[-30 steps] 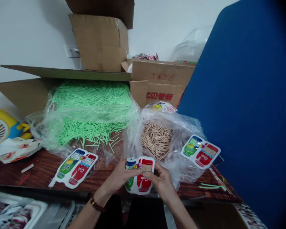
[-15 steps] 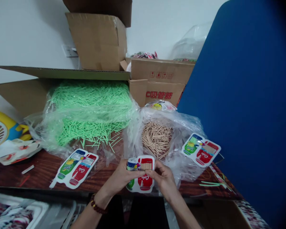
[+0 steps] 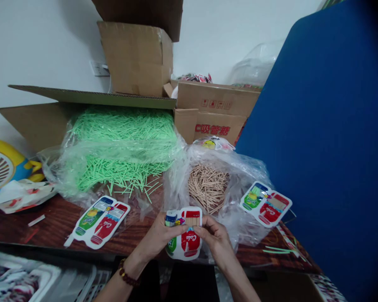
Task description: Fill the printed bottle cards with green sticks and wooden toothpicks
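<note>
Between my hands is a bottle-shaped candy packet (image 3: 190, 245) with a green half and a red Cola half. Brown sticks show in the window of its red half. My left hand (image 3: 162, 235) grips the packet's left side, thumb lying across the front. My right hand (image 3: 214, 235) pinches its right edge, thumb on the red half just below the sticks. Beyond them lies a pile of brown candy sticks (image 3: 208, 186) on clear plastic. A larger heap of green candy sticks (image 3: 122, 130) spills from a plastic bag to the left.
Similar packets lie at left (image 3: 97, 222) and at right (image 3: 266, 204) on plastic. Cardboard boxes (image 3: 135, 58) stand behind, and a blue panel (image 3: 321, 138) rises at right. A yellow-blue fan (image 3: 6, 167) is far left. Loose green sticks (image 3: 279, 251) lie near the right edge.
The view has shifted slightly. Both hands still hold the packet, which has tilted a little; the right thumb stays near the brown sticks.
</note>
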The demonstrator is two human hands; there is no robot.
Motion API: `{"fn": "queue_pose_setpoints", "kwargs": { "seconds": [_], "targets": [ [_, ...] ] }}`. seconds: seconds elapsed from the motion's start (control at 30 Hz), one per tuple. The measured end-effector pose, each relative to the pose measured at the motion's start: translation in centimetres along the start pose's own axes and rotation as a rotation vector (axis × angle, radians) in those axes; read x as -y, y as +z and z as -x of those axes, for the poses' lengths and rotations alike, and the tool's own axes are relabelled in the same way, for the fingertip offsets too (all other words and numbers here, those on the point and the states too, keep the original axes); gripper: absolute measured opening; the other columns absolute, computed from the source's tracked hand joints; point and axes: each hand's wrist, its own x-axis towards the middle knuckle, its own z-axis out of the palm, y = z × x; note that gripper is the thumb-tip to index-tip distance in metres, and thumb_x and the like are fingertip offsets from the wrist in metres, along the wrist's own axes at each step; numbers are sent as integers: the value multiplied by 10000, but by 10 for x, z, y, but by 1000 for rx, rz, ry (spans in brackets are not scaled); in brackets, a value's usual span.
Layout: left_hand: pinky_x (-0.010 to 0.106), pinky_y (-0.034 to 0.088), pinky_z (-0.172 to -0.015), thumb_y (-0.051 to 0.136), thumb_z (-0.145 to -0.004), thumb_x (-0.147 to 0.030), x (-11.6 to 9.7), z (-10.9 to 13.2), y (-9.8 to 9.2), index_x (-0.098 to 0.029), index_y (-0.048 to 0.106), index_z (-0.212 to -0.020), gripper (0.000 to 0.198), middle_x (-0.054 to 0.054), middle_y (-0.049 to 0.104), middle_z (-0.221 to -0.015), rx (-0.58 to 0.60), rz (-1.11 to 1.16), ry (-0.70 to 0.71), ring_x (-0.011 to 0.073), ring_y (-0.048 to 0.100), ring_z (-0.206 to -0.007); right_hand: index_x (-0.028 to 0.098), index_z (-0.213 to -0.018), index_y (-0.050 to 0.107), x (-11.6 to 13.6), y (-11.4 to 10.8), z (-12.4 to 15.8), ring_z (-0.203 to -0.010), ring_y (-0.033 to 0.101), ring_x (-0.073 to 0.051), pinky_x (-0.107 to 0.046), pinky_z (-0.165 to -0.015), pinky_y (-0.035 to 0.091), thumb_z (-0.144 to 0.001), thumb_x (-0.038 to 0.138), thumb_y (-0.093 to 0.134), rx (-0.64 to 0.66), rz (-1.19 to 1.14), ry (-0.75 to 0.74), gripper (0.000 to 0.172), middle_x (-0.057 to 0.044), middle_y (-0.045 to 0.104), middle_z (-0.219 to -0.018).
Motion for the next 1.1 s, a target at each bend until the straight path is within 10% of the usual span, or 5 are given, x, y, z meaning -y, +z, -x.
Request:
{"fn": "queue_pose_setpoints", "kwargs": {
  "seconds": [0.8,1.1],
  "targets": [
    [228,455,-597,755,-712,-268,-8,6,2,-113,712,-816,192,24,684,-697,-1,24,0,139,587,-612,183,-730,635,-6,5,4,-637,578,-142,-236,-611,450,-714,380,743,-102,-11,-60,225,11,658,-695],
    [234,470,-640,751,-720,-266,-10,7,1,-129,729,-849,189,29,713,-747,62,24,-10,148,609,-653,208,-850,686,3,6,4,-725,633,-190,-312,-717,494,-731,375,726,39,-101,41,209,-19,705,-816]
  ]
}}
